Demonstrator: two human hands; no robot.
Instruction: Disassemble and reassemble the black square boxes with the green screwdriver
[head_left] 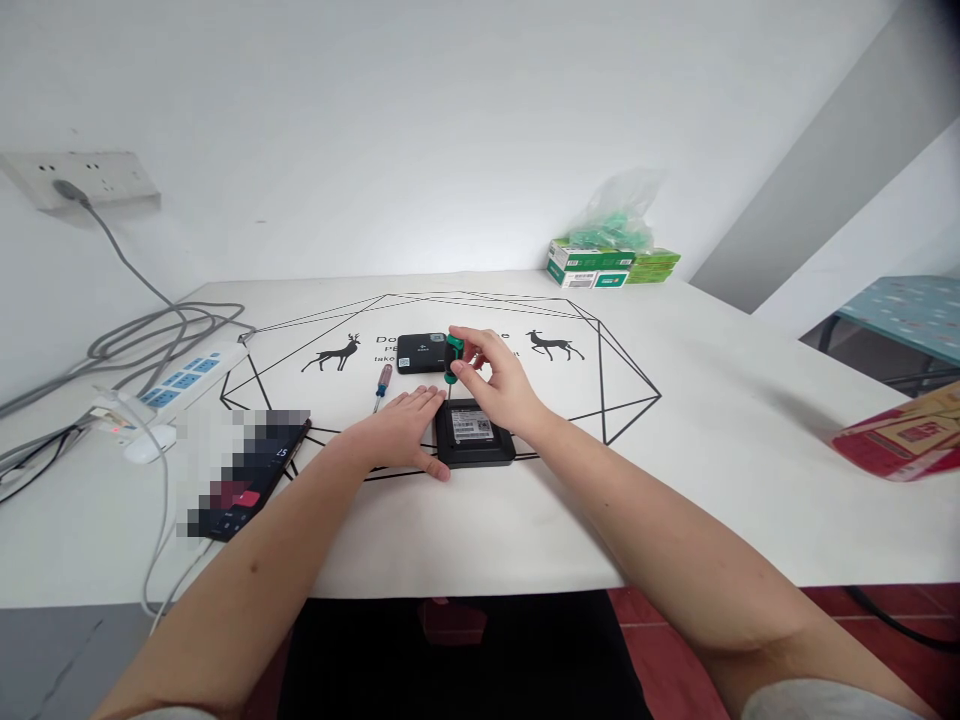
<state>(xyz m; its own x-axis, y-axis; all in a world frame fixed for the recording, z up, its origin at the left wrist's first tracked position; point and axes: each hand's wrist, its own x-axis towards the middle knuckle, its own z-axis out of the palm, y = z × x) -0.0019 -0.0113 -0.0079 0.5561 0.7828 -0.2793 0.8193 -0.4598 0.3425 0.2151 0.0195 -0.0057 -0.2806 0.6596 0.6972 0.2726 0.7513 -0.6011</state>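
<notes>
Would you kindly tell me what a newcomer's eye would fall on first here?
Probably the green screwdriver in the right hand's grip, upright at the far left corner of the nearer black device. Next, perhaps, a black deer print and the lit phone, both further left.

Pale grey sleeves (821, 702) — black clothing (457, 685) over the lap — bare forearms (660, 530), bare hands (405, 428).

Blk box (480, 455) looks matt plastic w/ paper label (471, 427), grn screwdriver hdl (451, 356) smooth plastic.
</notes>
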